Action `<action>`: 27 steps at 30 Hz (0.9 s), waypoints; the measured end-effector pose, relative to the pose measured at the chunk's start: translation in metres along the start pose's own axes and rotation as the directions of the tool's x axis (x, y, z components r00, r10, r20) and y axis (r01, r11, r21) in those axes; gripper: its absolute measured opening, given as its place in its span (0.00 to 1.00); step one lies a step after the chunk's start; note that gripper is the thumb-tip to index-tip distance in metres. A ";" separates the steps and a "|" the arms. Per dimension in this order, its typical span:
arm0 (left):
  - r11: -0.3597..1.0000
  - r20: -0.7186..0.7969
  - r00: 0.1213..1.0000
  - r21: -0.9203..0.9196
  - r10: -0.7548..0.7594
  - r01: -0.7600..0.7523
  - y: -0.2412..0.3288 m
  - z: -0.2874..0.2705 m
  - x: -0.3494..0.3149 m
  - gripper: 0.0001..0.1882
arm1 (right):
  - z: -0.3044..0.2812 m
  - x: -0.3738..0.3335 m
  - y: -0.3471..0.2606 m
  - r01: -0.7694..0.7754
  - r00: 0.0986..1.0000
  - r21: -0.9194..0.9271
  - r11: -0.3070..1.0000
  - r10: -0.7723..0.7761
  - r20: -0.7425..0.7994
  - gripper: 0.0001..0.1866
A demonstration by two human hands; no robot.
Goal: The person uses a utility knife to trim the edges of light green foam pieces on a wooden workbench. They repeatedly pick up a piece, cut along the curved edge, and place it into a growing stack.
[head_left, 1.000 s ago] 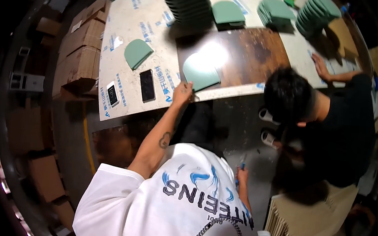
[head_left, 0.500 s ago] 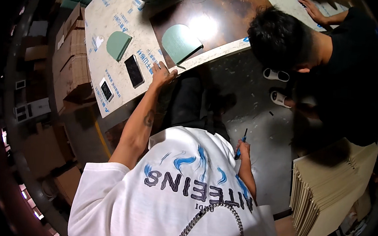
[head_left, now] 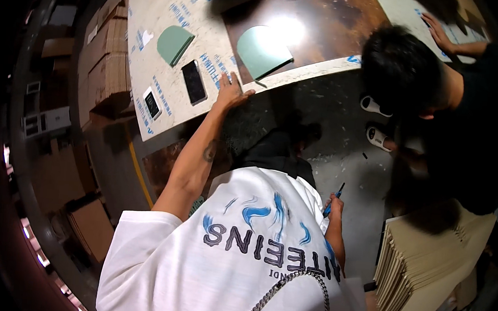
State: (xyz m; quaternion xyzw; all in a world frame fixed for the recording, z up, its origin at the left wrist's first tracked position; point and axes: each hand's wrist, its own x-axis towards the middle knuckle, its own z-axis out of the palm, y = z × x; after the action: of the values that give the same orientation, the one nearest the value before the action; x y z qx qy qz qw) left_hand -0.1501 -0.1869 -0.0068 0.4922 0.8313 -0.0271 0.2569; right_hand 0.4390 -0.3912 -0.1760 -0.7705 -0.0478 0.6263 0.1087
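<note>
My left hand [head_left: 231, 94] rests at the table's near edge, fingers spread and thumb toward the edge, holding nothing. Low at my right side, my right hand [head_left: 335, 208] is closed round a slim blue tool with a thin dark tip [head_left: 334, 201]; its exact kind is unclear. Beyond the left hand, a green panel with one rounded end [head_left: 257, 52] lies on a glossy brown board [head_left: 323, 27]. To the left are a smaller green rounded piece [head_left: 174, 44], a dark-screened phone [head_left: 194, 83] and a small white device with a dark display [head_left: 152, 102].
The pale printed tabletop [head_left: 161, 8] reaches away in front. A co-worker in black [head_left: 467, 132] bends over at the right, one hand [head_left: 437, 33] on a pale surface. Tan sheets [head_left: 421, 268] are stacked at lower right, and flattened cardboard [head_left: 107, 62] stands left.
The whole view has shifted, so table and co-worker sit farther right. My left hand stays at the table edge. My right hand keeps hold of the blue tool.
</note>
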 end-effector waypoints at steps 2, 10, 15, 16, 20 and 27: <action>1.000 -0.019 1.000 0.017 0.015 -0.015 0.005 0.003 -0.001 0.66 | -0.002 0.005 -0.013 0.022 0.999 -0.070 0.997 -0.020 0.033 0.13; 0.999 -0.011 0.999 0.012 -0.050 0.050 0.004 0.006 -0.006 0.66 | 0.026 -0.008 -0.102 0.172 0.982 -0.121 0.978 -0.160 0.103 0.13; 0.997 -0.031 0.998 -0.035 -0.062 0.061 0.011 0.001 -0.005 0.62 | 0.050 -0.016 -0.110 0.215 0.976 -0.117 0.970 -0.209 0.062 0.13; 0.998 -0.045 0.998 -0.029 -0.051 0.050 0.012 -0.001 -0.005 0.60 | 0.052 -0.015 -0.106 0.203 0.979 -0.127 0.971 -0.198 0.050 0.14; 0.949 -0.151 0.984 -0.312 -0.098 0.046 0.021 -0.014 0.006 0.38 | 0.047 -0.024 -0.079 0.169 0.984 -0.082 0.982 -0.163 0.066 0.14; 0.955 -0.466 0.881 -0.219 0.079 -0.202 0.057 -0.047 0.063 0.38 | 0.028 -0.053 -0.030 0.141 0.983 -0.049 0.989 -0.146 -0.109 0.14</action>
State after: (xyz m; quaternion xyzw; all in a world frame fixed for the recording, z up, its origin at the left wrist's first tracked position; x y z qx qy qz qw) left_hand -0.1454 -0.0931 0.0169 0.5061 0.8261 0.2167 0.1203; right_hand 0.4023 -0.3696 -0.1243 -0.8010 -0.1099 0.5715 0.1404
